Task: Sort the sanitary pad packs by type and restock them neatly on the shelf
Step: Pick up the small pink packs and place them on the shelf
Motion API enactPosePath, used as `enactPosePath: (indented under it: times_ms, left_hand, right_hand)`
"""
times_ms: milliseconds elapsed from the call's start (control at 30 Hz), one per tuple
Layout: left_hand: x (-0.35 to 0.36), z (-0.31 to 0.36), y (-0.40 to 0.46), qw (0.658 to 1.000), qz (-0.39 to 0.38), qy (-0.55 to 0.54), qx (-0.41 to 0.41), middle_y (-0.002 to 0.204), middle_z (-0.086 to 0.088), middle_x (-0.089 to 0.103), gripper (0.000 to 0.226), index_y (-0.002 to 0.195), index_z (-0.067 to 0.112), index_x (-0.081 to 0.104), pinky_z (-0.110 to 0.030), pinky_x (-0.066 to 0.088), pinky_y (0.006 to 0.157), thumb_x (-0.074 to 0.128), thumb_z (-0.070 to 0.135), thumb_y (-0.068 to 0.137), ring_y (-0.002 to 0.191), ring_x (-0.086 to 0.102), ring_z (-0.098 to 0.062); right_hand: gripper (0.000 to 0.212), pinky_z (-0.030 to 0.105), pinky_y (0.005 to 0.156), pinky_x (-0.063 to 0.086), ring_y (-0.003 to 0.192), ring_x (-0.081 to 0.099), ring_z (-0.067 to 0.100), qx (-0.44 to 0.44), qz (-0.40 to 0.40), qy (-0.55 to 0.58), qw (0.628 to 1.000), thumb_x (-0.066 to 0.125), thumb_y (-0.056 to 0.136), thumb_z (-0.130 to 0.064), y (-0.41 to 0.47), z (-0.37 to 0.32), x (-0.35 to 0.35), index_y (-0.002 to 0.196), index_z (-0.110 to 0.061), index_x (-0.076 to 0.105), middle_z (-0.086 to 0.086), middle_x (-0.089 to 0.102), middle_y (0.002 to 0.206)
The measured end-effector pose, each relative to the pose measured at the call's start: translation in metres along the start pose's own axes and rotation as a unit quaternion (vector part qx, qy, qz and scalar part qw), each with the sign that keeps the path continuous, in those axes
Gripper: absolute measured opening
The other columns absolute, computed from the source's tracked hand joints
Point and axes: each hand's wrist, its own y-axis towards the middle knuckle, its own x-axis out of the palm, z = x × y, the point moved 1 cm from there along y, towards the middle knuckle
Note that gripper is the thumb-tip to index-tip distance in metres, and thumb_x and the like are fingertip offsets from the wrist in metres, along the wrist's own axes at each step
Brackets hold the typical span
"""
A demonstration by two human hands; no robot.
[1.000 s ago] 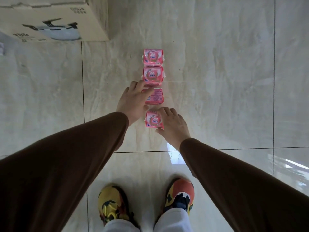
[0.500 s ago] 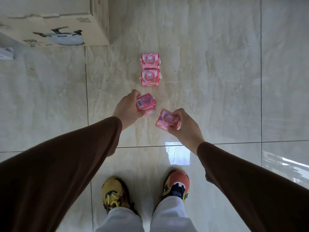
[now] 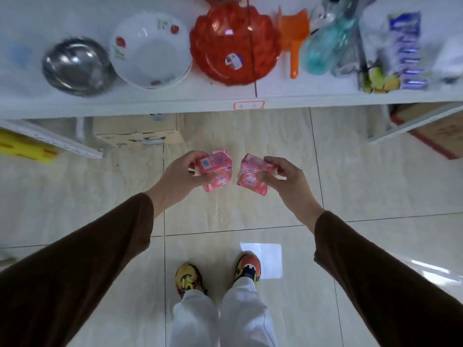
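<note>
Left hand (image 3: 179, 175) around pink packs (image 3: 215, 170), right hand (image 3: 284, 177) around another pack (image 3: 251, 177).

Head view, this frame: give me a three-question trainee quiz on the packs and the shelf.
1. True or false: each hand holds pink sanitary pad packs.
2. Which bowl sits between the steel bowl and the red basket: A white bowl, B orange scoop?
3. Fill in: the packs are held above the ____.

Key:
1. True: left hand holds the left packs; right hand holds the right pack.
2. A, white bowl.
3. Floor.
</note>
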Motion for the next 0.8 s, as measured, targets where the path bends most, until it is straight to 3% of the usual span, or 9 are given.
enactPosePath:
  times_ms: [133,233,300,400,467,533,600,700,800]
  left_hand:
    - [-0.039,0.108,-0.060,0.999,0.008,-0.011,0.037,0.110,0.013,0.068,0.049,0.124,0.030,0.061,-0.033,0.050,0.093,0.082,0.028,0.080,0.102,0.063,-0.012]
    - [-0.061,0.192,-0.097,0.998,0.016,-0.012,0.066,0.111,0.008,0.068,0.051,0.126,0.024,0.061,-0.013,0.048,0.077,0.082,0.018,0.080,0.089,0.063,-0.001]
    - [-0.074,0.246,-0.117,0.996,0.019,-0.015,0.089,0.112,0.006,0.067,0.052,0.127,0.021,0.059,-0.007,0.045,0.072,0.080,0.011,0.081,0.083,0.062,0.006]
    - [-0.093,0.314,-0.141,0.991,0.026,-0.015,0.131,0.112,0.005,0.068,0.054,0.127,0.022,0.059,-0.015,0.051,0.079,0.081,0.012,0.080,0.091,0.065,-0.002]
    - [-0.105,0.349,-0.151,0.988,0.031,-0.014,0.151,0.111,0.008,0.068,0.055,0.127,0.023,0.059,-0.021,0.054,0.085,0.083,0.015,0.078,0.096,0.067,-0.009]
    - [-0.116,0.380,-0.157,0.984,0.038,-0.012,0.173,0.110,0.008,0.068,0.056,0.127,0.025,0.059,-0.019,0.053,0.079,0.083,0.014,0.078,0.094,0.068,-0.008]
    - [-0.127,0.403,-0.159,0.980,0.042,-0.008,0.196,0.110,0.007,0.068,0.055,0.126,0.024,0.059,-0.015,0.049,0.075,0.083,0.013,0.078,0.089,0.067,-0.005]
    - [-0.144,0.433,-0.153,0.974,0.047,-0.010,0.223,0.109,0.008,0.069,0.053,0.123,0.022,0.059,-0.011,0.047,0.077,0.083,0.010,0.077,0.092,0.066,0.000]
    - [-0.163,0.456,-0.138,0.968,0.053,0.004,0.243,0.103,0.016,0.069,0.051,0.119,0.029,0.059,-0.014,0.049,0.077,0.084,0.015,0.077,0.094,0.066,-0.002]
  right_hand:
    - [0.038,0.020,0.085,0.047,0.088,0.059,0.005,-0.023,-0.024,0.028,0.999,0.080,0.081,-0.016,-0.050,-0.107,-0.058,0.118,-0.019,0.070,-0.015,0.069,0.093]
    - [0.036,0.033,0.090,0.048,0.091,0.058,0.011,-0.065,-0.037,0.030,0.997,0.081,0.079,-0.018,-0.079,-0.181,-0.098,0.114,-0.019,0.071,-0.011,0.068,0.095]
    - [0.039,0.041,0.093,0.049,0.092,0.058,0.015,-0.101,-0.036,0.037,0.994,0.083,0.075,-0.023,-0.096,-0.229,-0.122,0.111,-0.016,0.070,-0.002,0.068,0.099]
    - [0.044,0.047,0.096,0.049,0.100,0.063,0.027,-0.150,-0.030,0.025,0.988,0.085,0.072,-0.037,-0.118,-0.293,-0.158,0.110,-0.020,0.071,0.007,0.069,0.107]
    - [0.040,0.051,0.099,0.051,0.111,0.064,0.031,-0.176,-0.034,0.018,0.984,0.083,0.077,-0.036,-0.128,-0.327,-0.177,0.112,-0.020,0.070,0.012,0.069,0.115]
    - [0.031,0.034,0.091,0.055,0.110,0.065,0.012,-0.195,-0.037,0.012,0.980,0.077,0.084,-0.022,-0.131,-0.358,-0.196,0.113,-0.017,0.068,0.003,0.069,0.113]
    - [0.028,0.017,0.078,0.051,0.096,0.061,-0.006,-0.215,-0.039,-0.004,0.976,0.073,0.087,-0.016,-0.131,-0.387,-0.209,0.115,-0.015,0.068,-0.002,0.067,0.110]
    - [0.031,0.015,0.074,0.051,0.086,0.062,-0.007,-0.242,-0.027,-0.020,0.970,0.070,0.088,-0.022,-0.117,-0.426,-0.225,0.118,-0.015,0.067,0.004,0.065,0.109]
    - [0.030,0.018,0.077,0.050,0.093,0.061,0.003,-0.262,-0.007,-0.025,0.965,0.068,0.090,-0.028,-0.093,-0.456,-0.235,0.119,-0.019,0.067,0.013,0.065,0.113]
